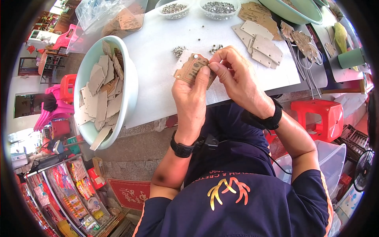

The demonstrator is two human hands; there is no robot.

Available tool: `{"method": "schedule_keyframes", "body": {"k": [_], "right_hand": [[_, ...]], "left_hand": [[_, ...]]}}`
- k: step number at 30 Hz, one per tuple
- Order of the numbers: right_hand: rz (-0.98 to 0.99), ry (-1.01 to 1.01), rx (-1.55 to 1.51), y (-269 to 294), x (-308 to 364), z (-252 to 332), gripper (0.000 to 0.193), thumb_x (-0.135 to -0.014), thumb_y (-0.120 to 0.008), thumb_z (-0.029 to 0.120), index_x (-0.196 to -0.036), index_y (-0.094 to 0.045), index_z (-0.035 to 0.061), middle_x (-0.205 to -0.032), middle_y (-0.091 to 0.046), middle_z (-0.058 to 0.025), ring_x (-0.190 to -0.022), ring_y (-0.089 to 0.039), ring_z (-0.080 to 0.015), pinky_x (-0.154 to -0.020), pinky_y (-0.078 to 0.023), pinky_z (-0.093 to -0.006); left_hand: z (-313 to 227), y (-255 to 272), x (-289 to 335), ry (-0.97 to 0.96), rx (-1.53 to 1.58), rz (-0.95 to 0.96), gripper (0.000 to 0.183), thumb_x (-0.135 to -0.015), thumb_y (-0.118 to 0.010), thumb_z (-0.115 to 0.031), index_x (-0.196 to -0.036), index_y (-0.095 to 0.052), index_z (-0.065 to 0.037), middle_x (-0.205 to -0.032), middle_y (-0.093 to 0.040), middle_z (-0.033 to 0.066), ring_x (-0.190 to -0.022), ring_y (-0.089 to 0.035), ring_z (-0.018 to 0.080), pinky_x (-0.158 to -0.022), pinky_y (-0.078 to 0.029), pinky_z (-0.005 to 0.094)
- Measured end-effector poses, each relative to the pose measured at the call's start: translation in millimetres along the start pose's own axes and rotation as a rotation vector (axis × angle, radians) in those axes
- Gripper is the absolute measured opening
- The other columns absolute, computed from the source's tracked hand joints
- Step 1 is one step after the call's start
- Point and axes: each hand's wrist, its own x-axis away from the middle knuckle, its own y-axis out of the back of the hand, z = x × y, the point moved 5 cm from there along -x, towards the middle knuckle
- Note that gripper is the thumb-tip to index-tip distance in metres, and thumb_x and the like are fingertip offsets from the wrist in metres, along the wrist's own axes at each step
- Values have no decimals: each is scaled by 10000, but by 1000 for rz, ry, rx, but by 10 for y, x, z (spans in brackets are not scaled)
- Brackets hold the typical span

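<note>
My left hand (188,104) grips a small brown printed card (184,74) with notched edges, its thumb pressed on the face. A round silvery piece (196,56) shows at the card's upper edge. At the card's right end, my right hand (241,81) is closed, thumb and forefinger pinched together. Whatever lies between those fingertips is hidden. Just beyond the hands, a small heap of metal pieces (179,51) sits on the white tabletop (158,75), and another heap of metal pieces (215,48) lies partly behind my right hand.
Left of the table edge, a pale green basin (132,81) holds many grey cards. Two clear tubs, a left tub (172,15) and a right tub (219,16), contain metal pieces. Loose grey cards (267,49) lie at right. A red stool (319,114) stands beside me.
</note>
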Motion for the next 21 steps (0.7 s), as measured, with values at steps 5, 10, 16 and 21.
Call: {"method": "schedule_keyframes", "body": {"k": [5,10,16,21], "right_hand": [[-3,-88,-52,-19,13,-43,113,-925,-606,99,-981,-566,10,-841,-556,-115,-689,-537,-221,-635,-450,-324],[-25,-67,-94,-17,7,-15,142,-924,-608,96,-1027,-598,0,-853,-573,-117,-696,-551,-215,-636,-456,-312],[-7,25,-9,25,-10,24,137,-920,-625,109,-971,-641,-17,-833,-592,-107,-667,-573,-197,-612,-470,-297],[75,-166,-240,86,-20,-10,172,-916,-661,149,-979,-664,-11,-752,-616,-34,-606,-549,-85,-554,-454,-237]], "left_hand": [[-16,-14,7,-10,16,-2,282,-971,-570,-90,-1216,-561,50,-1088,-633,93,-992,-621,125,-853,-539,261],[-34,-1,15,13,-27,11,263,-959,-593,-89,-1203,-579,7,-1074,-625,43,-967,-579,94,-843,-475,260],[-83,-4,1,-74,-88,43,263,-971,-570,-83,-1194,-571,57,-1046,-641,79,-946,-618,98,-806,-525,228],[-110,36,16,-86,-84,79,246,-954,-596,-64,-1173,-583,48,-1030,-649,71,-934,-617,96,-804,-522,237]]}}
